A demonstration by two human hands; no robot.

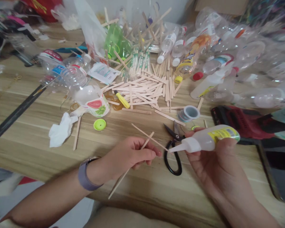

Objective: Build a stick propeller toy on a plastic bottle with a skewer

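Observation:
Two crossed wooden sticks (149,136) are pinched in my left hand (135,153), which wears a watch with a purple strap. One stick runs down under the palm; the other points right. My right hand (218,164) grips a glue bottle (204,139) with a yellow label, lying nearly level. Its narrow nozzle points left and is at the right-hand end of the upper stick; whether they touch I cannot tell. Black-handled scissors (175,161) lie on the table beneath the nozzle, between my hands.
Loose wooden sticks (144,90) are heaped ahead, near a yellow-handled tool (122,99). Plastic bottles (249,60) crowd the back right. A grey cup (188,113), a red and black power tool (242,123) and a phone (279,164) are on the right; a crumpled tissue (61,129) is left.

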